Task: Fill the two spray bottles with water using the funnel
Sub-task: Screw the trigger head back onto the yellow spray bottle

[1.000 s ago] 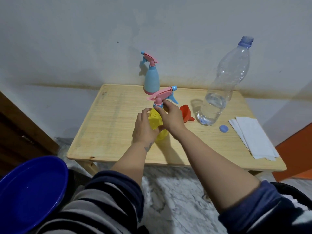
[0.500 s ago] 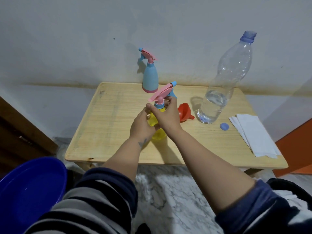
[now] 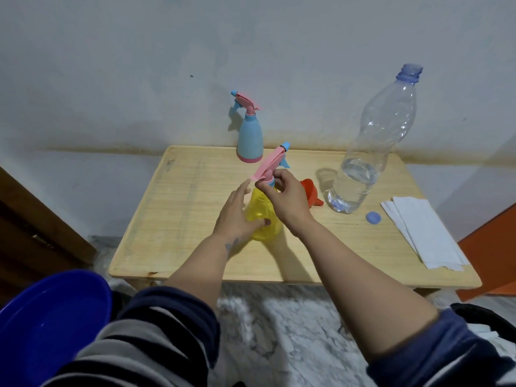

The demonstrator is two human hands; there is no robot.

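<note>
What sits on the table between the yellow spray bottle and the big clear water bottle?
In the head view, the red funnel lies on its side between the yellow spray bottle and the water bottle, partly hidden by the right hand.

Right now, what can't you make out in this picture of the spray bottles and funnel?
- Head view: the right hand covers the yellow spray bottle at its collar, so whether the sprayer is screwed tight is hidden.
- The same hand hides part of the red funnel.
- The blue spray bottle is opaque, so its water level is unknown.
- The frame edge cuts off the blue basin.
</note>
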